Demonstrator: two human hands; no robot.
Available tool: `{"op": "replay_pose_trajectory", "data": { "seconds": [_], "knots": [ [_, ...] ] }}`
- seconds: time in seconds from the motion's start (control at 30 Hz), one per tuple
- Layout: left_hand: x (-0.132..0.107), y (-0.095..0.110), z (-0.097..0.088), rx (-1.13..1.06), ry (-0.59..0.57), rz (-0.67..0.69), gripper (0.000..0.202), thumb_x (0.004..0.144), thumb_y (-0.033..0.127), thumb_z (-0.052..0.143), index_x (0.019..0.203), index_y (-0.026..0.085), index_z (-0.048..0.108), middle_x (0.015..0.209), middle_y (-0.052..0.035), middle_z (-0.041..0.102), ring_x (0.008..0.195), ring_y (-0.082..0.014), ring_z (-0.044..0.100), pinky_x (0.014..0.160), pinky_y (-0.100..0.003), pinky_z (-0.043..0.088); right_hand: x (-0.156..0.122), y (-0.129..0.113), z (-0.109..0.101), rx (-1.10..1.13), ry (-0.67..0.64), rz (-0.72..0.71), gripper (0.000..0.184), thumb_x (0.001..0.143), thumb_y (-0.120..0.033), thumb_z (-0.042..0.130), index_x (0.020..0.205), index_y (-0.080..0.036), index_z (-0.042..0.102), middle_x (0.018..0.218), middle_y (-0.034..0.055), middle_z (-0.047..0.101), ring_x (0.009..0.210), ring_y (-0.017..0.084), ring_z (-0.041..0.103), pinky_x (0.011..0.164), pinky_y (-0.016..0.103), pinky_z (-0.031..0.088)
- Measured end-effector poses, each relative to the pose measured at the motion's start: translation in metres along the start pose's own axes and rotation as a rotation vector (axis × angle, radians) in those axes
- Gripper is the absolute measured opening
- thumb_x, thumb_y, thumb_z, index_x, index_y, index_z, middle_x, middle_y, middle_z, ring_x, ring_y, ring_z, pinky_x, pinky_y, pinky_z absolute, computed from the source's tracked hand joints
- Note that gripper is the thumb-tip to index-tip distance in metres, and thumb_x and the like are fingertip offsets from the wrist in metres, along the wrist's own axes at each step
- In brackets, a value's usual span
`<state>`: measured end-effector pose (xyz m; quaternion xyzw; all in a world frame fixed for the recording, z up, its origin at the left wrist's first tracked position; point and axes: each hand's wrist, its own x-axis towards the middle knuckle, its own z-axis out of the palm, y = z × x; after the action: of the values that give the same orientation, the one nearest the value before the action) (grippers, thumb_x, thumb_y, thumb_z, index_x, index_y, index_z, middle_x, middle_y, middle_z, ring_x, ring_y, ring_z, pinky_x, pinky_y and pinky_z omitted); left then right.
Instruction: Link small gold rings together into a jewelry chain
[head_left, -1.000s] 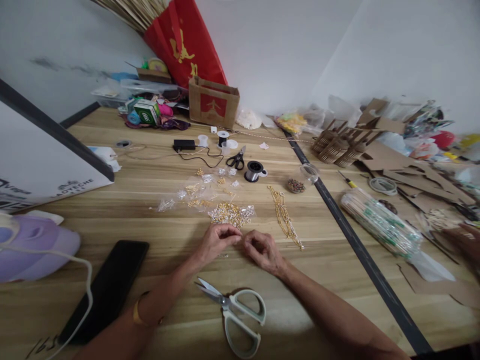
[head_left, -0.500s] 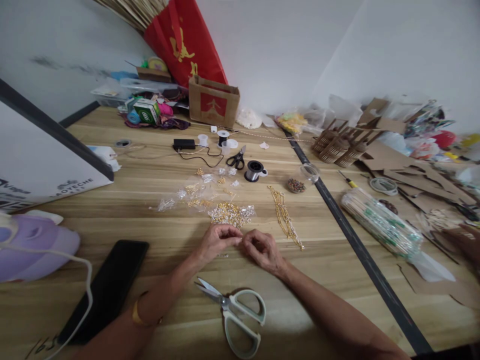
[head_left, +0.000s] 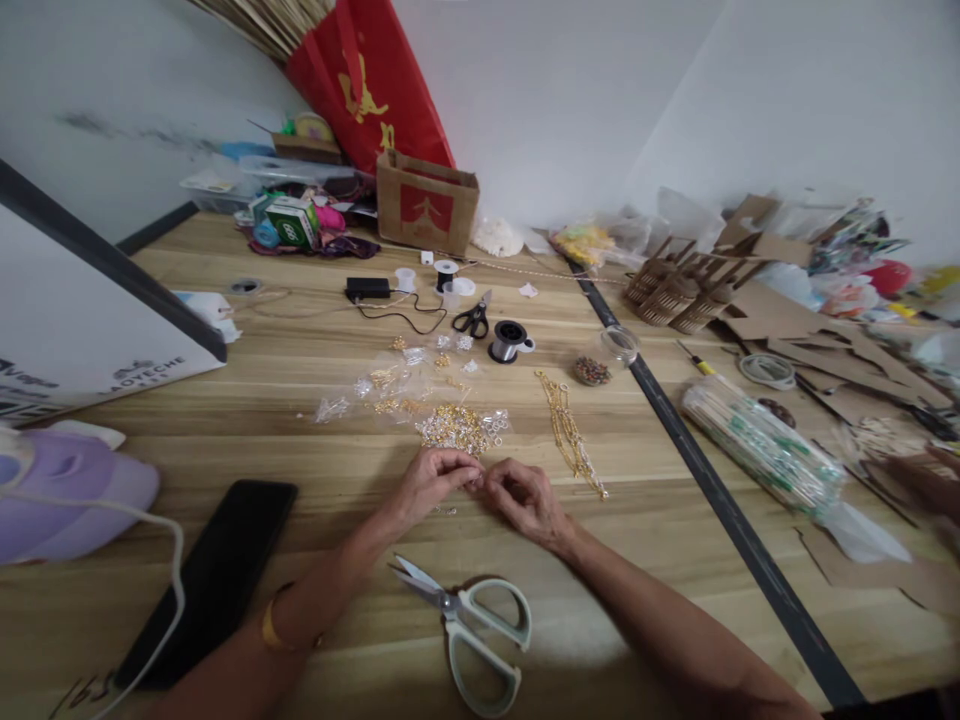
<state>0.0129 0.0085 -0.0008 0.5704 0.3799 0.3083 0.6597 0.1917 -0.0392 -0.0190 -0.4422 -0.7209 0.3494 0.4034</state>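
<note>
My left hand (head_left: 433,484) and my right hand (head_left: 524,502) meet fingertip to fingertip low over the table. Both are closed in a pinch; whatever lies between the fingers is too small to make out. A short piece of silver chain (head_left: 445,511) shows under my left hand. Just beyond the fingers is a pile of gold and silver jewelry findings (head_left: 454,428), with small clear bags (head_left: 397,380) of parts behind it. Gold and silver chains (head_left: 570,435) lie to the right of the pile. Nearer to me, scissors with pale handles (head_left: 466,632) lie partly open.
A black phone-like slab (head_left: 217,575) and a purple device with a white cord (head_left: 82,490) are at left. Black scissors (head_left: 472,318), a wire spool (head_left: 508,343) and a bead container (head_left: 592,371) stand farther back. Packaged sticks (head_left: 765,440) lie right, near another person's hand (head_left: 926,480).
The fingers of my left hand have shifted slightly against my right fingertips. At the right edge, the other person's hand has moved a little. The table items stay put.
</note>
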Motion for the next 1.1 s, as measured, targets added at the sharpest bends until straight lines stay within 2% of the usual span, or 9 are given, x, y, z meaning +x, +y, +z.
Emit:
{"op": "replay_pose_trajectory", "data": {
  "seconds": [0.47, 0.67, 0.8, 0.97, 1.1],
  "knots": [
    [-0.007, 0.003, 0.003, 0.129, 0.007, 0.13, 0.019, 0.08, 0.028, 0.058, 0.072, 0.012, 0.063, 0.062, -0.0017, 0.063, 0.061, -0.0124, 0.058, 0.062, -0.023, 0.046, 0.0, 0.002, 0.002, 0.011, 0.002, -0.004, 0.017, 0.089, -0.029, 0.052, 0.082, -0.015, 0.058, 0.066, 0.0016, 0.061, 0.053, 0.009, 0.05, 0.049, 0.019, 0.038],
    [-0.008, -0.001, 0.004, 0.159, 0.005, 0.153, 0.02, 0.083, 0.031, 0.055, 0.076, 0.013, 0.061, 0.058, 0.0001, 0.06, 0.056, -0.0115, 0.059, 0.057, -0.021, 0.047, -0.002, 0.001, 0.001, 0.061, -0.036, 0.05, 0.02, 0.09, -0.031, 0.05, 0.093, -0.014, 0.058, 0.063, 0.0004, 0.059, 0.05, 0.008, 0.047, 0.046, 0.018, 0.035],
    [-0.009, -0.006, 0.006, 0.241, 0.035, 0.176, 0.02, 0.085, 0.031, 0.052, 0.082, 0.014, 0.06, 0.056, 0.0008, 0.06, 0.052, -0.0112, 0.059, 0.053, -0.02, 0.046, -0.002, -0.002, 0.0, 0.1, -0.046, 0.07, 0.023, 0.09, -0.034, 0.049, 0.095, -0.014, 0.058, 0.061, -0.0006, 0.056, 0.049, 0.008, 0.046, 0.046, 0.019, 0.035],
    [-0.012, -0.01, 0.008, 0.448, 0.066, 0.247, 0.018, 0.088, 0.029, 0.046, 0.084, 0.016, 0.057, 0.057, 0.0011, 0.059, 0.052, -0.0112, 0.059, 0.054, -0.02, 0.045, -0.001, -0.004, 0.003, 0.14, -0.044, 0.09, 0.022, 0.089, -0.035, 0.052, 0.091, -0.014, 0.06, 0.067, 0.0024, 0.063, 0.054, 0.01, 0.051, 0.05, 0.02, 0.04],
    [-0.014, -0.011, 0.01, 0.556, 0.069, 0.261, 0.016, 0.089, 0.027, 0.043, 0.085, 0.017, 0.056, 0.061, 0.0009, 0.06, 0.055, -0.0114, 0.059, 0.054, -0.019, 0.045, -0.002, -0.002, 0.007, 0.166, -0.017, 0.14, 0.022, 0.087, -0.036, 0.056, 0.087, -0.014, 0.061, 0.064, 0.0017, 0.062, 0.052, 0.01, 0.051, 0.048, 0.02, 0.039]
  ]
}}
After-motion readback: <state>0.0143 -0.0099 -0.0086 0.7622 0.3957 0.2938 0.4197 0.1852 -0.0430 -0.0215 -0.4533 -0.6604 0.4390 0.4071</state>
